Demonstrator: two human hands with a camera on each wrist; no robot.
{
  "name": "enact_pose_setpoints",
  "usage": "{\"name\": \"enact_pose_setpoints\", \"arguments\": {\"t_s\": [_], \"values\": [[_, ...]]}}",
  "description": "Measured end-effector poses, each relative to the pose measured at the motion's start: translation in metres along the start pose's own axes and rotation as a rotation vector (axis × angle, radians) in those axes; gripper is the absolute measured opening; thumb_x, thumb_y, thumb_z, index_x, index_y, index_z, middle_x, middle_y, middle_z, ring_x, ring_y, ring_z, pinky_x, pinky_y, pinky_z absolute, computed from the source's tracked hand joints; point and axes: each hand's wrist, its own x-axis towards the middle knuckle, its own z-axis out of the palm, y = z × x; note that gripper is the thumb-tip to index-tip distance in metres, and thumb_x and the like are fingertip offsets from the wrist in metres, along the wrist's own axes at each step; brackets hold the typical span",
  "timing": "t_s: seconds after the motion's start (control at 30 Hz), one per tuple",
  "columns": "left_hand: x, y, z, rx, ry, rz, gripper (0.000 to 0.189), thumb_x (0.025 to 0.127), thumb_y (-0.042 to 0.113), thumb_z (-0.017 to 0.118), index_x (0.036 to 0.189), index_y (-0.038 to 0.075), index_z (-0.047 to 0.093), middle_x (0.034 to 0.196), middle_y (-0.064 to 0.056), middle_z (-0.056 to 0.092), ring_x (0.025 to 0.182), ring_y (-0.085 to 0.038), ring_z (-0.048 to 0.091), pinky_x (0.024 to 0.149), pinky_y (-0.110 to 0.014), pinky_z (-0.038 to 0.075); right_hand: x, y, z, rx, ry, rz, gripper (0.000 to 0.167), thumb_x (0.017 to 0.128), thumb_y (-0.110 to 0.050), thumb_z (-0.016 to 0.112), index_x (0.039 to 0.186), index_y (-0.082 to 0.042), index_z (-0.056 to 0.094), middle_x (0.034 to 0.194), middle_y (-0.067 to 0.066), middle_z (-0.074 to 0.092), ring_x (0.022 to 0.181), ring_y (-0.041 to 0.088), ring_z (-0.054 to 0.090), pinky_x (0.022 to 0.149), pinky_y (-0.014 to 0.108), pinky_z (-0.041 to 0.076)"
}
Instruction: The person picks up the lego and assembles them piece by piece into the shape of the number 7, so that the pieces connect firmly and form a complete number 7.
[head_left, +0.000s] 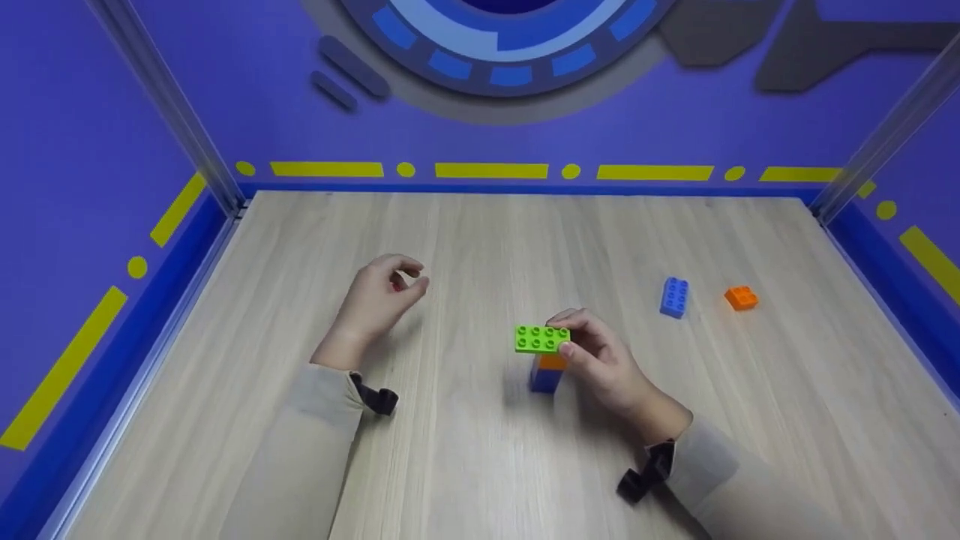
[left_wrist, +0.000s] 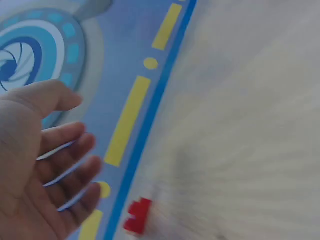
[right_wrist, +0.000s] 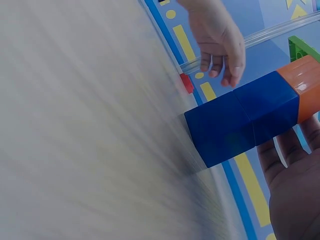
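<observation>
My R hand (head_left: 611,371) pinches a lime 2x4 brick (head_left: 531,340) atop an upright orange-on-blue stack (head_left: 544,379), well in from the back edge of the tabletop (head_left: 465,465); my L hand (head_left: 373,301), part open, holds nothing, nr a red brick (left_wrist: 142,216); blue 2x4 brick (head_left: 674,298) & orange 2x2 brick (head_left: 741,298) lie twd R edge.

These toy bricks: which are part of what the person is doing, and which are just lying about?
In use, it seems:
green brick, pinched by the right hand
orange brick, under it
blue bricks, below that

Apparently just lying about:
loose blue brick
loose orange brick
red brick, beyond the empty left hand
</observation>
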Motion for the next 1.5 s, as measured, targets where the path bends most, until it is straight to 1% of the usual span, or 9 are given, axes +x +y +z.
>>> {"name": "enact_pose_setpoints", "arguments": {"t_s": [0.07,0.17,0.37,0.57,0.77,0.93,1.07,1.3,1.5], "values": [[0.002,-0.007,-0.001,-0.025,0.065,-0.016,0.031,0.108,0.024,0.074,0.131,0.003,0.077,0.127,-0.013,0.074,0.099,-0.023,0.066,0.087,-0.033,0.053,0.000,0.000,0.000,0.000,-0.001,0.003,0.030,0.106,0.014,0.051,0.133,0.010,0.062,0.129,-0.003,0.067,0.112,0.008,0.068,0.099,0.022,0.062],[0.004,-0.017,-0.004,-0.063,0.112,-0.043,0.031,0.108,0.023,0.073,0.131,0.002,0.076,0.126,-0.012,0.072,0.098,-0.022,0.067,0.083,-0.028,0.055,0.000,-0.001,0.000,0.011,0.004,0.010,0.035,0.106,0.014,0.051,0.135,0.001,0.065,0.131,-0.005,0.067,0.114,0.007,0.067,0.099,0.021,0.062],[0.004,-0.034,-0.011,-0.099,0.120,-0.093,0.037,0.106,0.023,0.076,0.136,0.000,0.073,0.131,-0.015,0.071,0.104,-0.022,0.066,0.086,-0.025,0.055,-0.001,-0.002,0.001,0.022,0.009,0.013,0.040,0.106,0.014,0.050,0.135,-0.007,0.068,0.132,-0.005,0.066,0.115,0.006,0.067,0.099,0.021,0.062],[0.002,-0.048,-0.021,-0.138,0.114,-0.143,0.044,0.101,0.022,0.084,0.139,0.001,0.073,0.134,-0.017,0.071,0.105,-0.023,0.066,0.079,-0.020,0.055,-0.002,-0.002,0.001,0.014,0.011,0.027,0.041,0.107,0.013,0.050,0.136,-0.010,0.068,0.131,-0.005,0.066,0.115,0.006,0.067,0.100,0.021,0.062],[0.000,-0.057,-0.025,-0.059,0.073,-0.198,0.050,0.100,0.024,0.088,0.142,0.004,0.072,0.137,-0.016,0.071,0.112,-0.027,0.066,0.090,-0.031,0.056,-0.002,-0.003,0.001,0.017,0.012,0.026,0.041,0.108,0.012,0.050,0.137,-0.011,0.068,0.132,-0.005,0.065,0.115,0.007,0.068,0.100,0.021,0.062],[-0.001,-0.061,-0.025,0.005,0.038,-0.189,0.052,0.098,0.024,0.089,0.142,0.002,0.072,0.142,-0.019,0.071,0.126,-0.036,0.067,0.111,-0.048,0.055,-0.001,-0.003,0.002,0.021,0.014,0.016,0.040,0.108,0.013,0.050,0.138,-0.008,0.068,0.132,-0.004,0.065,0.116,0.007,0.067,0.100,0.021,0.062],[-0.002,-0.063,-0.023,0.076,0.014,-0.190,0.053,0.096,0.029,0.088,0.141,0.003,0.073,0.144,-0.017,0.071,0.136,-0.037,0.060,0.121,-0.053,0.050,-0.001,-0.004,0.002,0.019,0.016,0.022,0.042,0.107,0.014,0.049,0.137,-0.008,0.068,0.132,-0.005,0.065,0.116,0.007,0.067,0.100,0.021,0.061],[-0.003,-0.061,-0.019,0.186,0.013,-0.184,0.040,0.100,0.032,0.084,0.130,0.006,0.078,0.137,-0.015,0.073,0.131,-0.036,0.058,0.118,-0.054,0.051,-0.001,-0.005,0.001,-0.005,0.013,0.042,0.041,0.106,0.014,0.048,0.137,-0.006,0.066,0.133,-0.003,0.065,0.114,0.007,0.068,0.100,0.022,0.062],[-0.004,-0.063,-0.016,0.142,0.057,-0.160,0.030,0.098,0.029,0.086,0.116,0.007,0.076,0.123,-0.013,0.072,0.120,-0.033,0.058,0.106,-0.049,0.051,-0.001,-0.006,0.001,-0.005,0.010,0.054,0.039,0.107,0.014,0.047,0.137,-0.004,0.066,0.132,-0.003,0.064,0.114,0.007,0.068,0.100,0.022,0.062]]}}
